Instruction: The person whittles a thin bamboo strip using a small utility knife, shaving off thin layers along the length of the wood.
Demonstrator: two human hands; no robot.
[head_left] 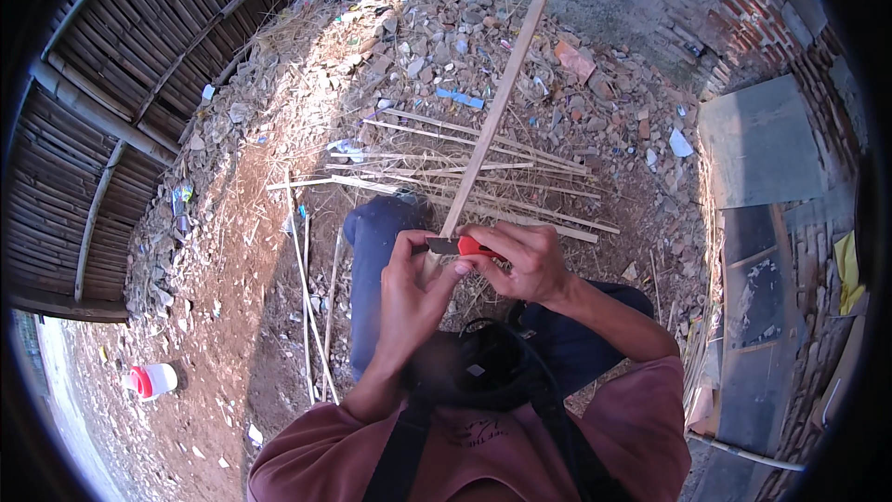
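I see a rubble heap (409,46), a blue scrap (460,99) on it. Left of the heap I've got a bamboo fence (102,112); behind it, a brick wall (641,5); right of it, a grey board (764,144).

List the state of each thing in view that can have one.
Red knife: held, blade out.
Long strip: held at near end.
Left hand: closed on the long strip.
Right hand: closed on the red knife.
Thin strips: lying on the ground.
Red-and-white container: on the ground, upright or tipped unclear.
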